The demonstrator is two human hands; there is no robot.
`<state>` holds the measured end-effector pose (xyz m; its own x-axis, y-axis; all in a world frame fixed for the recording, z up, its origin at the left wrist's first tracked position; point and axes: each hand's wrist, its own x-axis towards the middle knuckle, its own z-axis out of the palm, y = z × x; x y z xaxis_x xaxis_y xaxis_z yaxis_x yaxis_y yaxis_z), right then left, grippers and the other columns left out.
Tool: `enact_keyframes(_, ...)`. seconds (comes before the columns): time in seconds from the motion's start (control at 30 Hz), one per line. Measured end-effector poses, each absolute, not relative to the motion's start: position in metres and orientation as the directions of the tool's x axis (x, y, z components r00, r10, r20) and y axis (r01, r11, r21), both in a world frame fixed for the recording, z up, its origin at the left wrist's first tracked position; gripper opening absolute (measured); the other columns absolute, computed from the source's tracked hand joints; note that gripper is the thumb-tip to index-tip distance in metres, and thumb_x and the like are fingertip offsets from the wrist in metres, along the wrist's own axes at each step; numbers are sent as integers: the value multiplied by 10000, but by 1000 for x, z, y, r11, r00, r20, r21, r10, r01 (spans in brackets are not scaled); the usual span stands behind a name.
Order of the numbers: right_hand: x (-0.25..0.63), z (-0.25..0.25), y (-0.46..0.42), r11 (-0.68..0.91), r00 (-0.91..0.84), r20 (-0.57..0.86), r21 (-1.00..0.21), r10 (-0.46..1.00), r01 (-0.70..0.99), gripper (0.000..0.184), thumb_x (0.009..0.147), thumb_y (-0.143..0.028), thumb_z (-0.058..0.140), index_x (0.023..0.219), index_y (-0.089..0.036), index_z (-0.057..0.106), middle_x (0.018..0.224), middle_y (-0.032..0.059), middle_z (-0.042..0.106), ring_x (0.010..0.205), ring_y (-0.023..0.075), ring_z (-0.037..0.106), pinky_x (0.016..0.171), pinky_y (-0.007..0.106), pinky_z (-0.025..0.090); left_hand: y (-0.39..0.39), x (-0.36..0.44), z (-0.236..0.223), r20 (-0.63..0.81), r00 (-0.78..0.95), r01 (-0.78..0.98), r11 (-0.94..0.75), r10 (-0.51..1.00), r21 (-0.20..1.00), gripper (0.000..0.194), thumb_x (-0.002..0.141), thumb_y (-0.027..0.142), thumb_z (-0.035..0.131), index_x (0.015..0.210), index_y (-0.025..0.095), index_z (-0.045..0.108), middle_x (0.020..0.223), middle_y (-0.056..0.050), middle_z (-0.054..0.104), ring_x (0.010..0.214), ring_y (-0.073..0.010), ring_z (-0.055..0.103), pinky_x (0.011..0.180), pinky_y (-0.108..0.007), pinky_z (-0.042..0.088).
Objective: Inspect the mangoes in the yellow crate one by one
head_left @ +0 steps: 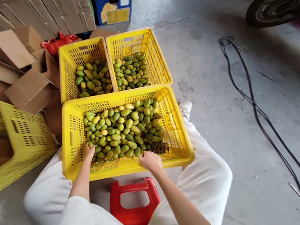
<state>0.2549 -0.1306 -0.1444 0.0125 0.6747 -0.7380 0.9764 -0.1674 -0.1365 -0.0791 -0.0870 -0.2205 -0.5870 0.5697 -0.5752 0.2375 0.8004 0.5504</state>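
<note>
A large yellow plastic crate (130, 165) sits on the floor between my knees, part full of small green and yellow fruits (121, 130). My left hand (89, 152) reaches into its near left corner, fingers curled down among the fruits; what it holds, if anything, is hidden. My right hand (150, 159) is closed over the near rim, fingers dipping in beside a dark patch (160, 147). Two smaller yellow crates, left (68, 61) and right (154, 50), stand side by side behind it, each holding more of the same fruits.
A red plastic stool (134, 203) is under me. An empty yellow crate (11, 143) lies tilted at left among cardboard boxes (7, 48). A black cable (256, 110) runs across the concrete floor at right, near a wheel (281, 0). A blue box (115, 5) stands behind.
</note>
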Motion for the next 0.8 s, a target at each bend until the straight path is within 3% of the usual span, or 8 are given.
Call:
enact_keyframes(0.1, 254, -159, -121, -82, -69, -754, -160, 653, 984, 331, 1063, -276, 597, 1228, -163, 861, 1189, 186, 874, 1091, 322, 850, 783, 329, 564, -86, -79, -235, -609, -592, 258, 840, 528, 477, 607, 899, 108, 776, 1480, 187, 621, 1719, -249, 534, 1684, -384, 422, 1351, -482, 379)
enact_keyframes(0.17, 252, -172, -117, 13, -165, -744, -206, 648, 979, 298, 1046, -242, 648, 1268, -208, 843, 1232, 146, 866, 1113, 291, 836, 801, 307, 558, -84, -82, -244, -622, -602, 258, 859, 501, 442, 676, 878, 113, 753, 1524, 181, 566, 1736, -260, 519, 1701, -389, 401, 1359, -493, 361)
enact_keyframes(0.27, 246, -190, -113, 175, -331, -706, -286, 626, 942, 336, 1037, -188, 675, 1334, -268, 810, 1362, 115, 812, 1146, 261, 801, 831, 297, 555, -82, -90, -258, -627, -623, 259, 879, 468, 400, 671, 882, 126, 730, 1528, 171, 555, 1716, -280, 541, 1683, -402, 435, 1343, -507, 379)
enact_keyframes(0.47, 229, -222, -106, 442, -590, -634, -400, 499, 803, 285, 1073, -88, 589, 1175, -211, 825, 1304, 154, 772, 1132, 262, 731, 912, 342, 548, -79, -99, -276, -608, -634, 310, 878, 477, 366, 647, 873, 112, 756, 1491, 145, 568, 1635, -279, 613, 1647, -415, 474, 1345, -504, 370)
enact_keyframes(0.6, 221, -243, -103, 533, -684, -585, -444, 436, 720, 334, 1103, -79, 507, 1220, -186, 802, 1280, 165, 757, 1111, 273, 670, 950, 387, 520, -77, -95, -284, -570, -661, 344, 872, 488, 348, 603, 888, 121, 757, 1456, 161, 559, 1590, -273, 615, 1655, -437, 434, 1362, -554, 326)
enact_keyframes(0.7, 218, -255, -102, 572, -734, -555, -478, 392, 666, 386, 1100, -54, 463, 1216, -187, 806, 1264, 161, 756, 1118, 283, 640, 947, 407, 489, -78, -93, -285, -567, -665, 357, 874, 486, 330, 568, 854, 109, 808, 1363, 185, 567, 1470, -243, 665, 1570, -444, 518, 1326, -592, 366)
enact_keyframes(0.8, 216, -262, -103, 585, -763, -534, -506, 365, 634, 393, 1069, -20, 470, 1131, -182, 823, 1257, 167, 755, 1142, 299, 621, 943, 419, 472, -80, -90, -282, -578, -650, 365, 870, 493, 331, 617, 771, 100, 897, 1260, 219, 539, 1421, -196, 654, 1487, -406, 580, 1276, -555, 430)
